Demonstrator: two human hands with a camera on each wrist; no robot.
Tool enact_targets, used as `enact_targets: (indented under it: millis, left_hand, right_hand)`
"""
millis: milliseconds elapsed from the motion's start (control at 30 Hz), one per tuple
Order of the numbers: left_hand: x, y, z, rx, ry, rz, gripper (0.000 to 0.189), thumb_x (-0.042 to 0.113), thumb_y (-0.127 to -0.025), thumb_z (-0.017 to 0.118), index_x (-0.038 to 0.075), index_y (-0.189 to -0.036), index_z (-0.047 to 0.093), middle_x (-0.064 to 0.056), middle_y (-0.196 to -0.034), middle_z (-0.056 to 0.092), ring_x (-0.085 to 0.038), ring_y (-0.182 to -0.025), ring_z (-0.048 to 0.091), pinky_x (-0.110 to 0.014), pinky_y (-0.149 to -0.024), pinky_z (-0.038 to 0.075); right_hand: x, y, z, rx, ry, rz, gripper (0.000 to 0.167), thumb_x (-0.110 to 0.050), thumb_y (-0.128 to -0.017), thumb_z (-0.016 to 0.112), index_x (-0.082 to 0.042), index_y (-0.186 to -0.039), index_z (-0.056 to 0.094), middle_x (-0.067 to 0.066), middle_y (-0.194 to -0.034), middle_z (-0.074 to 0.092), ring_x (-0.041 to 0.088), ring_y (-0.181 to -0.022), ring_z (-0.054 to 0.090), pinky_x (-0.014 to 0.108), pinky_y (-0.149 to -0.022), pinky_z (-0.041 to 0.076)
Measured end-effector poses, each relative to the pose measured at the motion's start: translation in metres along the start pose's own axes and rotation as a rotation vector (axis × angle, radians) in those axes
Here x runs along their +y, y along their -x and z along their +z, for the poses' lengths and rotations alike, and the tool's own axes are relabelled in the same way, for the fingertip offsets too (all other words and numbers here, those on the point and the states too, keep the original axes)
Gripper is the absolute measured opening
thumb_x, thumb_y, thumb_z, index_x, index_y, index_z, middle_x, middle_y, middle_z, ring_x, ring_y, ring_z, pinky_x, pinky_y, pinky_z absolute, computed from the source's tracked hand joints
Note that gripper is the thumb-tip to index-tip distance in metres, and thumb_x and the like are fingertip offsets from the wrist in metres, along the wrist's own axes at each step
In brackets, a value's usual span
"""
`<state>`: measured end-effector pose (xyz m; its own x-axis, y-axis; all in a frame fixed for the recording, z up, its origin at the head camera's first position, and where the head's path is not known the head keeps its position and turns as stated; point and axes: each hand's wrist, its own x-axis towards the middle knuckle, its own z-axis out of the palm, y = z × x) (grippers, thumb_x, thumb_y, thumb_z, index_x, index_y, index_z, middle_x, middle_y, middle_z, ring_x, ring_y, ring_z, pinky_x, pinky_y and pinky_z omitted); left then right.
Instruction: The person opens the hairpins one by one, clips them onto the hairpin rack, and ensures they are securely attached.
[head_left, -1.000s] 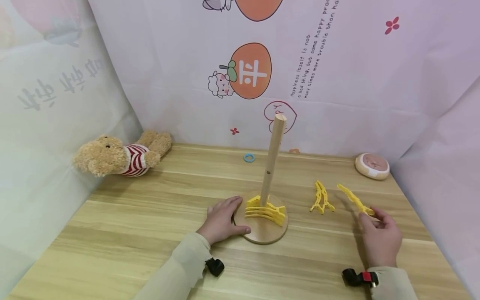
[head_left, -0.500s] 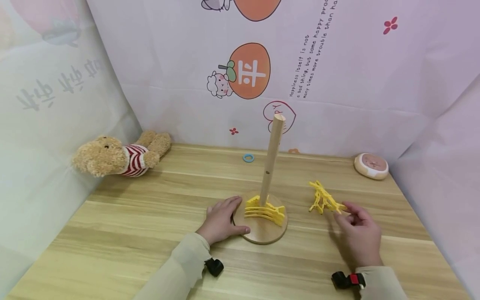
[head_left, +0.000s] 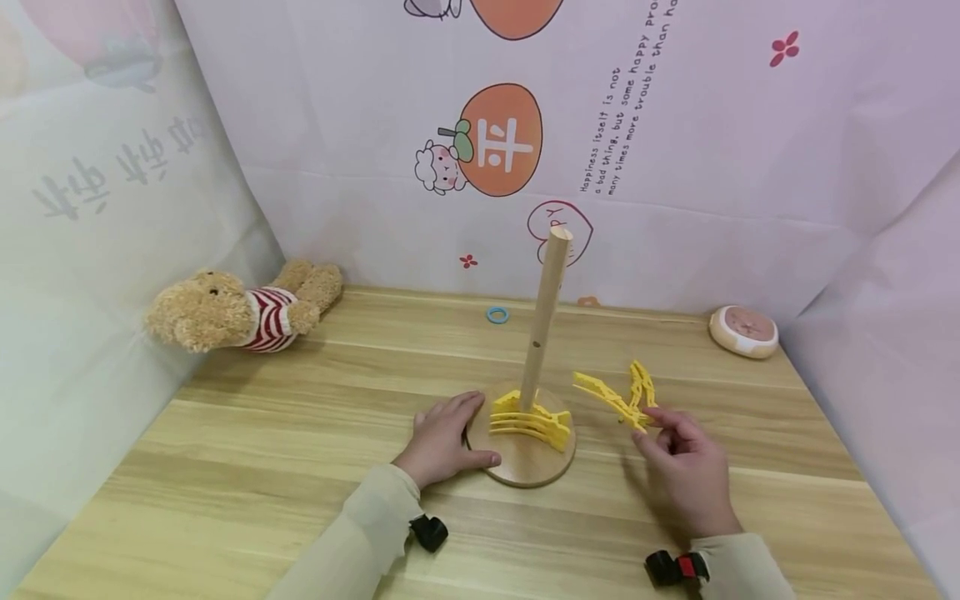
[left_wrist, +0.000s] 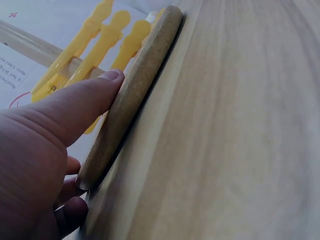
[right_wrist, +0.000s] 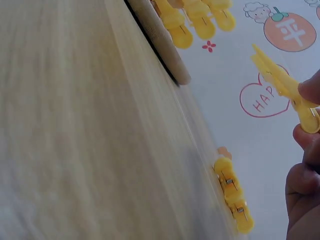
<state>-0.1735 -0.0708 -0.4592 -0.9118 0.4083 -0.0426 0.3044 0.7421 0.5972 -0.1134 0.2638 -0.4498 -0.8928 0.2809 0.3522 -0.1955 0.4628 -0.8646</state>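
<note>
A wooden stand has an upright post (head_left: pixel 546 325) on a round base (head_left: pixel 517 468). Several yellow hair clips (head_left: pixel 528 423) are stacked around the foot of the post. My left hand (head_left: pixel 442 442) rests against the left side of the base, thumb and fingers spread along its rim; in the left wrist view the thumb touches that rim. My right hand (head_left: pixel 693 475) pinches one yellow hair clip (head_left: pixel 609 398) by its end between thumb and finger, above the table, right of the stand. Two more yellow clips (right_wrist: pixel 233 195) lie behind it, partly hidden in the head view.
A plush bear (head_left: pixel 247 312) in a striped top lies at the back left. Near the back edge is a small blue ring (head_left: pixel 497 315). A round white and brown object (head_left: pixel 744 332) sits at the back right. Printed cloth surrounds the wooden table (head_left: pixel 225 500).
My right hand has moved left with the pinched clip, past the two clips on the table and closer to the stand. The left hand and the stand have stayed put.
</note>
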Motion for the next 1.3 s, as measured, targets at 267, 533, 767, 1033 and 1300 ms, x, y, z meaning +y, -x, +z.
enact_targets:
  millis: [267, 533, 767, 1033, 1300]
  left_hand:
    - [0.002, 0.000, -0.002, 0.001, 0.010, 0.002, 0.099, 0.058, -0.078, 0.080, 0.014, -0.155, 0.039, -0.003, -0.160, 0.036, -0.035, -0.142, 0.034, -0.061, -0.103, 0.025]
    - [0.003, 0.001, -0.003, 0.007, 0.007, 0.007, 0.098, 0.057, -0.078, 0.080, 0.013, -0.155, 0.039, -0.003, -0.159, 0.037, -0.036, -0.142, 0.035, -0.062, -0.103, 0.025]
    - [0.003, 0.001, -0.002, 0.014, 0.004, 0.006, 0.098, 0.057, -0.077, 0.081, 0.013, -0.155, 0.040, -0.003, -0.159, 0.038, -0.035, -0.141, 0.036, -0.058, -0.101, 0.027]
    - [0.002, 0.001, -0.002, 0.018, -0.007, 0.004, 0.098, 0.058, -0.077, 0.081, 0.013, -0.155, 0.040, -0.003, -0.159, 0.038, -0.035, -0.142, 0.036, -0.061, -0.103, 0.025]
    - [0.001, 0.000, 0.000, 0.014, -0.021, -0.002, 0.098, 0.059, -0.077, 0.080, 0.015, -0.155, 0.040, -0.001, -0.159, 0.037, -0.034, -0.142, 0.036, -0.060, -0.103, 0.025]
  right_hand:
    - [-0.004, 0.003, 0.008, -0.029, -0.024, -0.083, 0.030, 0.007, -0.078, 0.082, -0.005, -0.105, 0.076, 0.001, -0.071, 0.053, 0.008, -0.059, 0.047, 0.020, -0.050, 0.039]
    - [-0.014, 0.006, 0.014, -0.065, 0.008, -0.115, 0.029, 0.007, -0.077, 0.082, -0.007, -0.102, 0.075, 0.000, -0.068, 0.050, 0.009, -0.058, 0.045, 0.023, -0.048, 0.037]
    - [-0.021, 0.010, 0.022, -0.120, -0.059, -0.171, 0.031, 0.009, -0.077, 0.081, -0.004, -0.104, 0.075, 0.004, -0.069, 0.048, 0.009, -0.057, 0.044, 0.025, -0.047, 0.036]
    - [-0.018, 0.012, 0.026, -0.130, -0.036, -0.144, 0.033, 0.004, -0.078, 0.083, -0.005, -0.109, 0.075, 0.004, -0.073, 0.053, 0.009, -0.061, 0.047, 0.023, -0.051, 0.038]
    - [-0.016, 0.010, 0.026, -0.192, -0.148, 0.130, 0.040, -0.011, -0.083, 0.083, 0.002, -0.119, 0.070, 0.001, -0.087, 0.066, 0.010, -0.073, 0.056, 0.021, -0.060, 0.046]
